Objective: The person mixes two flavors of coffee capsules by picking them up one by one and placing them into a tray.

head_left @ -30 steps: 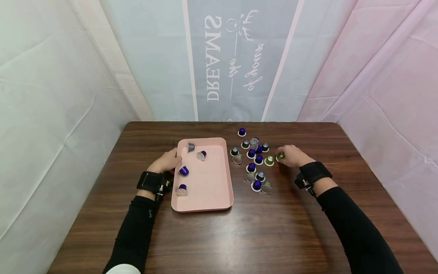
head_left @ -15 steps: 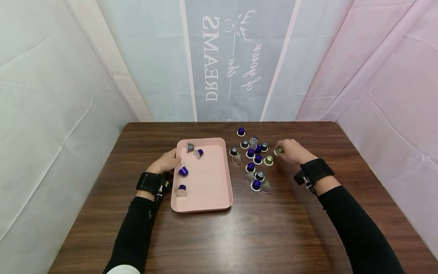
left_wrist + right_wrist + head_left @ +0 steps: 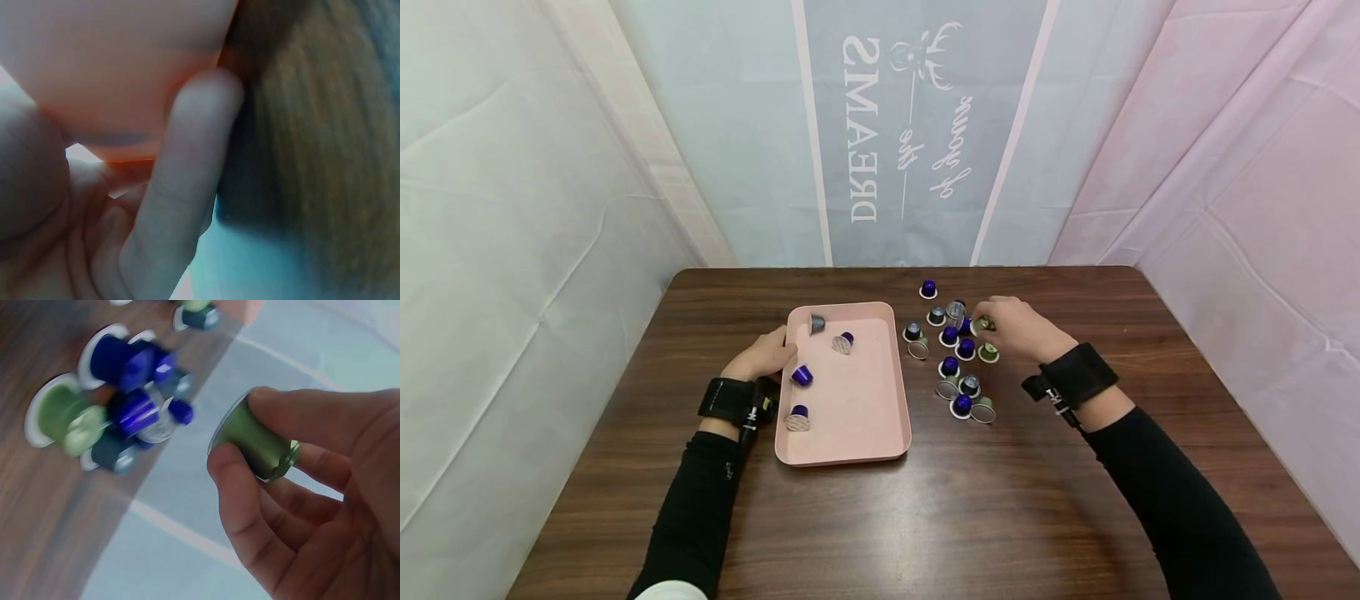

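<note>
A green coffee capsule (image 3: 259,440) is pinched between the thumb and fingers of my right hand (image 3: 1018,327), held above the right side of the scattered capsules. In the right wrist view, its foil rim faces left and its narrow end points toward the palm. My left hand (image 3: 763,354) grips the left wall of the pink tray (image 3: 857,417); in the left wrist view, a finger (image 3: 194,150) presses along the tray's side. Lying tipped inside the tray are a grey capsule (image 3: 817,323) and purple capsules, one of them a purple capsule (image 3: 802,375) near the left wall.
Right of the tray, several purple, grey and green capsules stand or lie close together, among them a green capsule (image 3: 988,352) and a purple capsule (image 3: 961,406). A lone purple capsule (image 3: 928,288) stands near the table's (image 3: 1000,517) far edge. Cloth walls surround the table.
My right hand has lifted the green capsule from the table and carried it left toward the group. A purple capsule in the tray has rocked. My left hand stays at the tray.
</note>
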The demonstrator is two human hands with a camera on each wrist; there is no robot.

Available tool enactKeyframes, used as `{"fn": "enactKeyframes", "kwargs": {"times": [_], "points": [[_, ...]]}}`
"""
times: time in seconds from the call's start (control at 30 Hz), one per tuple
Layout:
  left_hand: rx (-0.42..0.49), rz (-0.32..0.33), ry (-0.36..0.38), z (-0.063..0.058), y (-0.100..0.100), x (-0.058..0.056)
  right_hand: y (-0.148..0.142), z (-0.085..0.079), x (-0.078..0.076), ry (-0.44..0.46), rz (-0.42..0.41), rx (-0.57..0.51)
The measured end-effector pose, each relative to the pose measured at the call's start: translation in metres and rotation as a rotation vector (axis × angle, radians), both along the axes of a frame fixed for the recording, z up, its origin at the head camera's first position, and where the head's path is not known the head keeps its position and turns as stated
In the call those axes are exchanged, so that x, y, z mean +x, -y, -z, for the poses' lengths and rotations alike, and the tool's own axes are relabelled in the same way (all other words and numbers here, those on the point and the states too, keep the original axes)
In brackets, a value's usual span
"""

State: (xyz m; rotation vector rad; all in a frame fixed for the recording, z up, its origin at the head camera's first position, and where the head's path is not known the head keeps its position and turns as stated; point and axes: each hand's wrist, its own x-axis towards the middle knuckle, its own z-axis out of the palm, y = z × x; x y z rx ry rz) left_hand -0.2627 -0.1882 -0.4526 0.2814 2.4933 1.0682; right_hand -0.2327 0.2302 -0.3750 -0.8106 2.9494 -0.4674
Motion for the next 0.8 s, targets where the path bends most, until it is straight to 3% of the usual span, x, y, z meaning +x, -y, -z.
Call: {"fn": "enactKeyframes", "kwargs": {"times": [0.5,0.8], "points": [[0.01,-0.008,0.014,0.0,0.0,0.0,0.075,-0.015,0.002,-0.017,-0.155,-0.028],[0.011,0.002,0.013,0.0,0.001,-0.001,0.112,-0.016,0.003,0.029,-0.175,-0.015]]}}
